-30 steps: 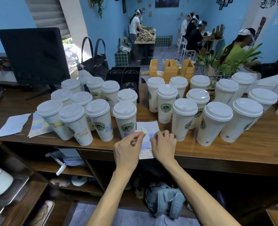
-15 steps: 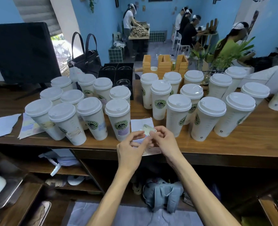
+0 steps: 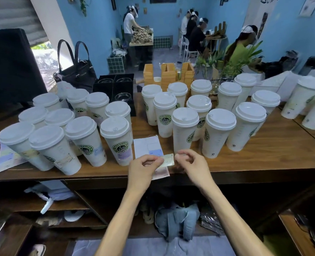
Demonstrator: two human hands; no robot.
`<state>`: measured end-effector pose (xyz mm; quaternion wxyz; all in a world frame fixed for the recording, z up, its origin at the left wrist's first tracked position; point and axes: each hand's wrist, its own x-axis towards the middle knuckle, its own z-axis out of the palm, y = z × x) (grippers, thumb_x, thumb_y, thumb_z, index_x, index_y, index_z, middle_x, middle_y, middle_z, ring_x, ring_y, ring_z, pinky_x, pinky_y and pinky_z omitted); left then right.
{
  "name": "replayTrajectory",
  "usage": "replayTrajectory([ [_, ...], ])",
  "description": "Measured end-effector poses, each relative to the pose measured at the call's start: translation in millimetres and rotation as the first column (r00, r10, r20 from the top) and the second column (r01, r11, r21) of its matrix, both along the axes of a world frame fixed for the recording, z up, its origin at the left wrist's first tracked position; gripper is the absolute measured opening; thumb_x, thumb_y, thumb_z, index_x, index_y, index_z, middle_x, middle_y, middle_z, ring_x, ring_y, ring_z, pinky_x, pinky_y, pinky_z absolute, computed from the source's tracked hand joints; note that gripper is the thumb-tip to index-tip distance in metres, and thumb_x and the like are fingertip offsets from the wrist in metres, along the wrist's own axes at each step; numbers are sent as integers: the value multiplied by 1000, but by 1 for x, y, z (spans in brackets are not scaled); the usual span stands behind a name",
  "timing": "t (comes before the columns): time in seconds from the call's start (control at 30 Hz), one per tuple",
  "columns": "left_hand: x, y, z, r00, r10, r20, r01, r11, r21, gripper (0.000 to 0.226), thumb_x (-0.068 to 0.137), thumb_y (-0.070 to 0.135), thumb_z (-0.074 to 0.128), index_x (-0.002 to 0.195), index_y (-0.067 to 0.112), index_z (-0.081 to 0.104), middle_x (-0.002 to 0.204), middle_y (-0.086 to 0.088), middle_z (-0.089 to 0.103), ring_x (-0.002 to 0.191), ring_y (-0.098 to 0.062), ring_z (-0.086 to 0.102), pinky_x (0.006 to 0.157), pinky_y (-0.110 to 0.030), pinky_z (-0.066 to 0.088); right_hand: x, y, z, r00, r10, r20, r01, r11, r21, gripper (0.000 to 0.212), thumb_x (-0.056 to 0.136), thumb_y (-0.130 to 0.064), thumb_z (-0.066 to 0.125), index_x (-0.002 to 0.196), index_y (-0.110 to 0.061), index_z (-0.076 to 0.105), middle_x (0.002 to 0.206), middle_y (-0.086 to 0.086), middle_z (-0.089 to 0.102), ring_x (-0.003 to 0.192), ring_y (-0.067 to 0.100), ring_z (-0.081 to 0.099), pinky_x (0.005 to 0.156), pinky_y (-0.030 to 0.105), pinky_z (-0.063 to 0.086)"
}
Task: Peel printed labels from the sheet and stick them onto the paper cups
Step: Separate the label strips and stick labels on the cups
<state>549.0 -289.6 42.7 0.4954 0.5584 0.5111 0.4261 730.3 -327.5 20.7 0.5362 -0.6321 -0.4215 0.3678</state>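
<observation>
One label is now coming free of the sheet, pinched by the left hand just above it; the right hand is letting go, fingers loosely curled, ready for a cup

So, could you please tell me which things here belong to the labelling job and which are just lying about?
Job: peeled label pinched by left hand, right hand, label sheet, lidded cups.
Lying about: black handbag, wooden holders, monitor.

White cups with green logos, brown counter, blue walls.
</observation>
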Motion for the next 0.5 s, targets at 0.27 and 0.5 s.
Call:
replayTrajectory([
  [0.27, -1, 4, -1, 999, 36, 19, -36, 999, -9, 6, 82, 15, 86, 85, 16, 81, 80, 3, 79, 73, -2, 68, 68, -12, 50, 11, 17, -22, 958, -227, 175, 238, 970, -42, 86, 83, -42, 84, 152, -17, 38, 147, 0, 42, 130, 17, 51, 112, 38, 44],
  [0.5, 2, 5, 6, 1000, 25, 16, -24, 999, -29, 6, 83, 17, 85, 86, 19, 80, 79, 8, 78, 71, 1, 68, 66, -10, 50, 6, 41, -23, 942, -240, 235, 258, 965, -51, 119, 57, -64, 89, 153, -22, 33, 152, 2, 46, 140, 23, 43, 117, 49, 39],
])
